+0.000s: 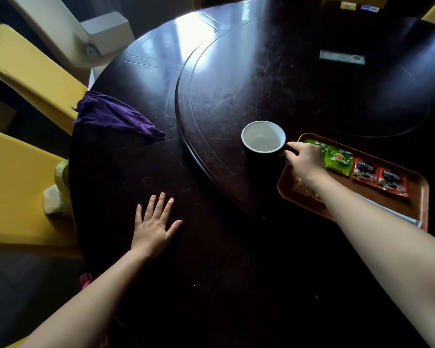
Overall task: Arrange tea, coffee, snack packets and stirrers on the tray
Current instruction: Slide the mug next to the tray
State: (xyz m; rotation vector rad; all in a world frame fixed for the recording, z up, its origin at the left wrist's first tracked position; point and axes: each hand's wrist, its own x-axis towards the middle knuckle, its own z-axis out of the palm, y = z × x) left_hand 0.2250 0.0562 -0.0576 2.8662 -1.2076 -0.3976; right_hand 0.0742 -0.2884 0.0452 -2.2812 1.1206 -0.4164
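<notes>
From the head view, the right hand (302, 159) is closed on the handle of a black mug (263, 141) with a white, empty inside; the mug stands on the raised round turntable (236, 79) of the dark counter (126, 172), just beside the near-left corner of the brown tray (423, 194). The left hand (153, 223) lies flat and spread on the counter, holding nothing, well apart from the mug.

On the tray lie two green Lipton tea packets (338, 160) and two red Nescafé coffee packets (379, 177) in a row along its far side; a clear snack packet (303, 188) shows partly under the forearm. Pale strips at the tray's near edge may be stirrers, but I cannot tell.

The step in hand looks like placing the mug. It is best kept level and lifted clear over the tray's raised rim, not dragged, since the turntable may turn under a push.

There is open room on the tray's near-left part; the turntable's lip runs just in front of the mug. A purple cloth (116, 116) lies to the left, clear of the path.
</notes>
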